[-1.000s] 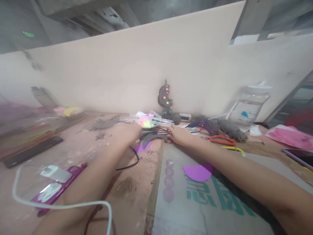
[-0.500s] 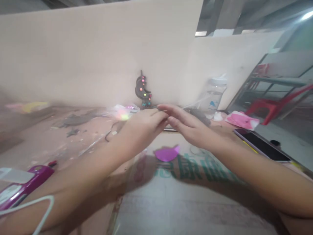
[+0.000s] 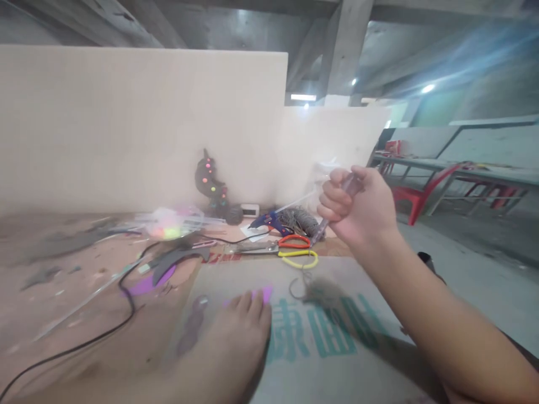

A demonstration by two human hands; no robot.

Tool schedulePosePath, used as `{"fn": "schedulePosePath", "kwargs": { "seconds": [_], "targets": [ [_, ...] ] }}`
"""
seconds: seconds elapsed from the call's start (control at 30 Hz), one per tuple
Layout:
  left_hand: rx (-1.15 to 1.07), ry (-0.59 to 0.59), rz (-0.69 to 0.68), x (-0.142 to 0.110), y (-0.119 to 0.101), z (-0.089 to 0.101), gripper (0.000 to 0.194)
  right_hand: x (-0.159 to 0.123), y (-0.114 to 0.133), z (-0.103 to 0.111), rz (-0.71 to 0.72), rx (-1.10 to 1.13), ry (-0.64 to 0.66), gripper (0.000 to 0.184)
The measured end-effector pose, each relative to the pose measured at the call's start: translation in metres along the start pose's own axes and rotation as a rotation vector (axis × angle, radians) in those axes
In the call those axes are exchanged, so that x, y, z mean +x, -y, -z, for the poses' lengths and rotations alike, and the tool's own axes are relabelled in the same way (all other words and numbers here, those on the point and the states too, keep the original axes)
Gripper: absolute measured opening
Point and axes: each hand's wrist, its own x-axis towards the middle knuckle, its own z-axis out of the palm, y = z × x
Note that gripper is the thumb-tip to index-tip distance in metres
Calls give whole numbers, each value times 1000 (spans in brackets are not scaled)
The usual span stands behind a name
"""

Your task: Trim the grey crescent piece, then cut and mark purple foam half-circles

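Note:
Fingers extended, my left hand (image 3: 236, 331) lies over a small purple piece (image 3: 266, 293) on the printed board (image 3: 295, 370) and covers most of it; motion blurs this hand. Raised above the board's right side, my right hand (image 3: 362, 207) is closed in a fist around a slim translucent purplish tool (image 3: 350, 185). It looks like a pen, and its thin end slants down to the left; its exact kind is unclear. Scissors (image 3: 295, 242) with one red and one yellow handle lie just left of that thin end.
Behind the scissors are a blue glue gun (image 3: 272, 220) and a bundle of grey cord (image 3: 298, 220). A dark crescent ornament with coloured dots (image 3: 206, 178) stands by the partition (image 3: 126, 129). A black cable (image 3: 132, 303) crosses the left side, near a grey curved piece (image 3: 179, 259).
My hands were close together over the board; now they are apart. The left has come down onto the purple piece, and the right is up with the slim tool. The camera view has shifted.

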Motion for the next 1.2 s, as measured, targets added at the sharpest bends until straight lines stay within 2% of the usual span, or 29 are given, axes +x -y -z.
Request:
{"fn": "schedulePosePath", "kwargs": {
  "seconds": [0.07,0.17,0.27,0.37,0.53,0.63,0.8,0.9,0.97,1.03,1.1,1.2],
  "targets": [
    [67,109,-81,-11,0,-12,39,-1,-1,4,-14,16,-10,29],
    [61,316,-73,-10,5,-12,43,-4,-1,3,-2,18,-22,28],
    [-67,364,-15,0,12,-9,50,-8,-1,-2,-10,-14,-16,29],
    [-158,308,-13,4,17,-13,51,-15,2,-8,7,-67,-10,31],
    [-131,221,-61,0,17,-19,43,-28,9,-15,95,-161,-4,32],
    [-145,202,-63,0,16,-17,41,-32,14,-16,131,-198,1,32],
    [-152,217,-54,0,15,-18,42,-30,21,-11,141,-180,-73,30],
    [-182,191,-50,-1,18,-19,41,-26,20,-10,137,-136,-26,32],
    [-261,135,-48,0,21,-19,37,-25,11,-13,110,-97,18,34],
    [-378,18,-39,0,25,-17,34,-25,-6,-20,37,-39,49,34],
    [-461,-144,-39,1,28,-14,34,-27,-29,-28,-85,30,80,33],
    [-513,-234,-114,2,32,-13,30,-30,-60,-35,-265,110,120,30]
  ]
}}
